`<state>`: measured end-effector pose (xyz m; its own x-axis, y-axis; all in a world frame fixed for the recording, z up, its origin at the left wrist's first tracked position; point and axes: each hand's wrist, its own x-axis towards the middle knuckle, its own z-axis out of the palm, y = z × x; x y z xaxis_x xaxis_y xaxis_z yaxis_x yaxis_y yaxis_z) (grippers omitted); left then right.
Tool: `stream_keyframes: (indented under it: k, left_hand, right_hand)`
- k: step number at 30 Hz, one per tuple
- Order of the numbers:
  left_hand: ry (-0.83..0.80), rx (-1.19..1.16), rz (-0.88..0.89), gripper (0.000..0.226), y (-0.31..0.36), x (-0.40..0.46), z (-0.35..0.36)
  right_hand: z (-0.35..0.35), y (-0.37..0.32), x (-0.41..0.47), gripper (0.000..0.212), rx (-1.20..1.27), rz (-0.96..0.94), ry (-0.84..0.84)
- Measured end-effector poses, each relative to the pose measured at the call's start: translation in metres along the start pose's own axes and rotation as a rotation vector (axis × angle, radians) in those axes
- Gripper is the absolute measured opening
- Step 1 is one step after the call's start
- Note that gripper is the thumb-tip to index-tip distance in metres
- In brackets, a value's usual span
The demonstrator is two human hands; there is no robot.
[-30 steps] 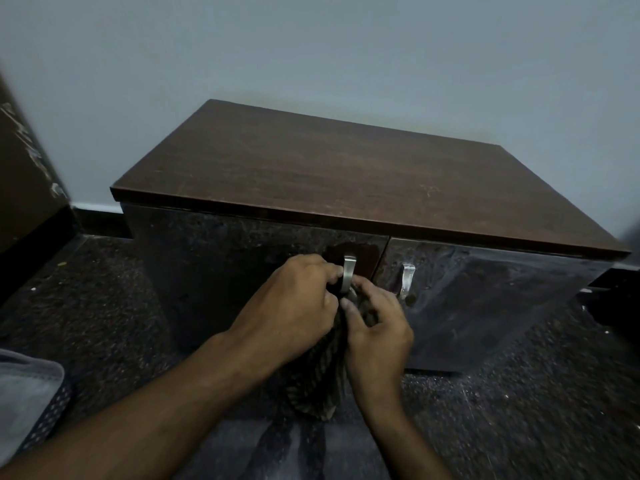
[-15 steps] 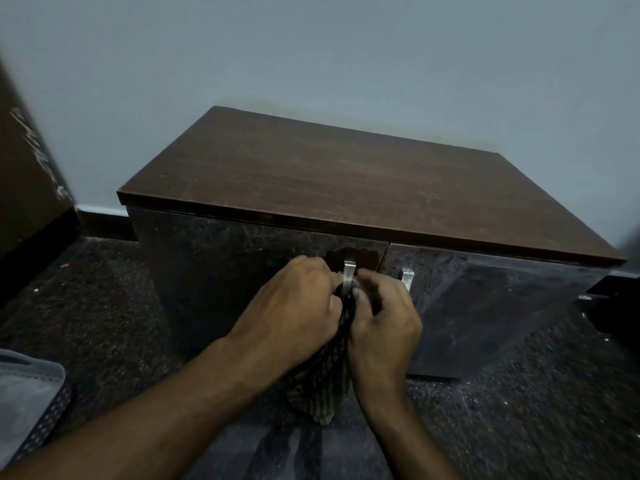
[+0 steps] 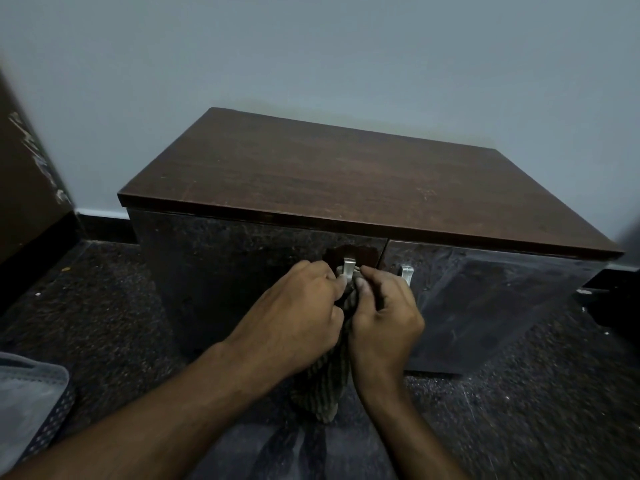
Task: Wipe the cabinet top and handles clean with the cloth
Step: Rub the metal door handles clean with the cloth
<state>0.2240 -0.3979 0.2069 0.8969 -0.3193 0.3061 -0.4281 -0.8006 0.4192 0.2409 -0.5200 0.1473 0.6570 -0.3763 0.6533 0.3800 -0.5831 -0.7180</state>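
Our fingers (image 3: 341, 281) pinch the limp striped cloth (image 3: 323, 382) around the left door's handle (image 3: 349, 268), both hands closed; soft fabric, best gripped bunched.

Both forearms are bare to the frame edge; no sleeves are visible. Left hand (image 3: 298, 306) and right hand (image 3: 384, 317), before the cabinet (image 3: 311, 181), appear unadorned.

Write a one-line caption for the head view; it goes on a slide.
Both hands, left hand and right hand, work a striped cloth around the left door handle.
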Motion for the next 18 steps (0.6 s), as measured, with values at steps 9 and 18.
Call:
stream_keyframes:
  k: [9,18]
  left_hand:
    - [-0.047,-0.071,-0.011,0.049,-0.007,-0.002,0.001]
    - [-0.066,-0.101,-0.009,0.048,-0.010,-0.004,0.002]
  right_hand:
    - [-0.004,0.019,-0.020,0.026,-0.212,-0.211,-0.149]
    - [-0.008,0.010,-0.021,0.015,-0.112,0.117,-0.125]
